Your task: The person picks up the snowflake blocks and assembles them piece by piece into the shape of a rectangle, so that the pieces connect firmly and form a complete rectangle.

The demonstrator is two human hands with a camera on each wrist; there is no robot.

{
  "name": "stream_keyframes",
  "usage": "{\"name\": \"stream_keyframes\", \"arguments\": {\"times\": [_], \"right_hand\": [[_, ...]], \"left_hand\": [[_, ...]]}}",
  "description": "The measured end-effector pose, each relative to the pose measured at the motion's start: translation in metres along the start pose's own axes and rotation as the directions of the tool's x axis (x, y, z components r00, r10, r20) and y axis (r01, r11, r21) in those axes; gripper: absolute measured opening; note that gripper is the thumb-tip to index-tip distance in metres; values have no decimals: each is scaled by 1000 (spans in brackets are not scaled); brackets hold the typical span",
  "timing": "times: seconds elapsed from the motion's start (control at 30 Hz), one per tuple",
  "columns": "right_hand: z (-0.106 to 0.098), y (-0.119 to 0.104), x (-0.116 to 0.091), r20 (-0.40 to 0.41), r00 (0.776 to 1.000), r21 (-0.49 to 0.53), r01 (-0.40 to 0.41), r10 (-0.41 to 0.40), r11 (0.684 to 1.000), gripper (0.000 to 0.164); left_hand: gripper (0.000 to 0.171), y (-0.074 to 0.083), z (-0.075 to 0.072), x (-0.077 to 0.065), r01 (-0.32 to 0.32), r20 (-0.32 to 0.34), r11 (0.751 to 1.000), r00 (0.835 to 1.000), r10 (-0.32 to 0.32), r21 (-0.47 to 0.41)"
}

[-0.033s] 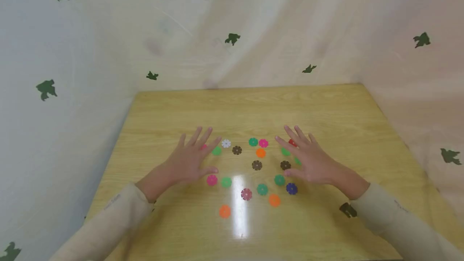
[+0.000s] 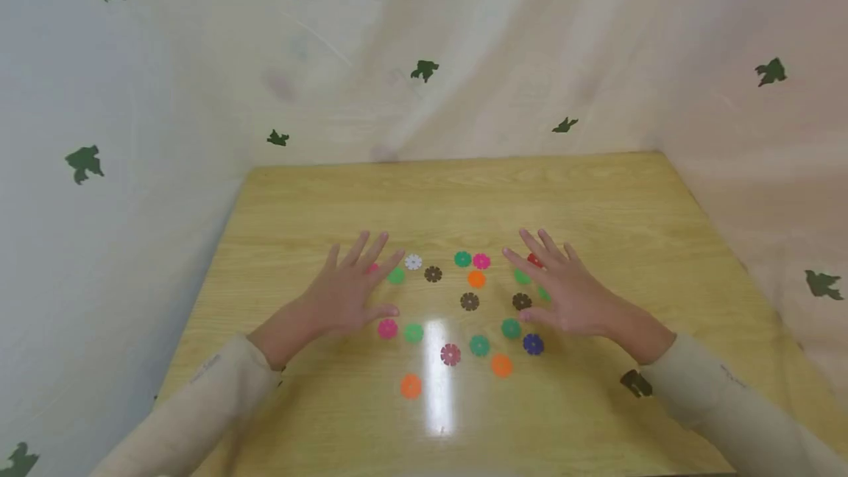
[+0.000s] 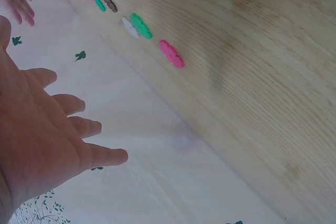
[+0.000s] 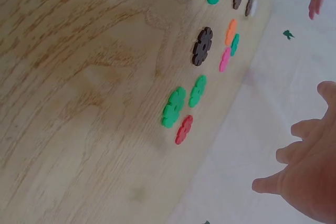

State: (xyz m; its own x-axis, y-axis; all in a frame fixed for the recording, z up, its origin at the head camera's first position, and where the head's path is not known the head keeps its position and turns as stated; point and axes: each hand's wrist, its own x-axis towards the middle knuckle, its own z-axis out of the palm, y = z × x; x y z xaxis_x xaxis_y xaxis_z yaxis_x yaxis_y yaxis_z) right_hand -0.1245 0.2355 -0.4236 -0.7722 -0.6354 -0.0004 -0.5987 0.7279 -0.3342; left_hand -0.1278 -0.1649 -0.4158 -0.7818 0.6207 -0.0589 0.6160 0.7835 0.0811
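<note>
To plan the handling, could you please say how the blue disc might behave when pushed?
The blue disc lies flat, so it would probably slide rather than tip. Its thin, plastic-looking body suggests it is light and fairly stiff.

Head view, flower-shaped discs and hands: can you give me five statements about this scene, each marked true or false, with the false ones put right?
1. The left hand and right hand hold nothing. True.
2. The blue disc lies nearer the left hand. False: it lies nearer the right hand.
3. The disc closest to the person is white. False: it is an orange disc.
4. Dark green bird shapes show on the cloth backdrop. True.
5. The discs are piled in one stack. False: they lie scattered across the table.
</note>
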Motion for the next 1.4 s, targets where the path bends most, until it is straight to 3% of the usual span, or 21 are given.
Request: {"name": "stream_keyframes", "arguments": {"times": [0.23,0.37,0.43,0.53,0.67,0.9,1.07,1.27,1.4], "right_hand": [[9,-5,-2,-15,1000,16,-7,7,1000,90],[11,-15,11,-61,998,74,-7,12,997,73],[13,-23,23,-74,997,119,-6,15,993,61],[20,-35,42,-61,998,164,28,-18,986,45],[37,-54,64,-14,995,197,102,-101,975,31],[61,-89,88,109,983,103,136,-147,985,27],[74,-104,102,172,974,12,150,-150,989,28],[86,-114,110,222,967,11,125,-124,992,28],[90,-115,109,239,968,34,67,-73,997,27]], "left_hand": [[85,3,4,-6,2,-2,1000,1000,-2,9],[74,2,7,-6,36,-6,997,999,-36,-70],[62,1,9,-6,67,29,988,998,-63,-139],[44,-3,17,-5,114,145,966,986,-82,-233],[35,-3,33,-5,115,233,945,972,-42,-308],[25,2,49,-7,44,164,953,986,6,-299],[14,1,49,-1,-19,122,963,991,53,-268],[17,1,46,4,18,155,945,987,35,-327],[17,0,47,9,49,177,912,984,26,-408]]}}
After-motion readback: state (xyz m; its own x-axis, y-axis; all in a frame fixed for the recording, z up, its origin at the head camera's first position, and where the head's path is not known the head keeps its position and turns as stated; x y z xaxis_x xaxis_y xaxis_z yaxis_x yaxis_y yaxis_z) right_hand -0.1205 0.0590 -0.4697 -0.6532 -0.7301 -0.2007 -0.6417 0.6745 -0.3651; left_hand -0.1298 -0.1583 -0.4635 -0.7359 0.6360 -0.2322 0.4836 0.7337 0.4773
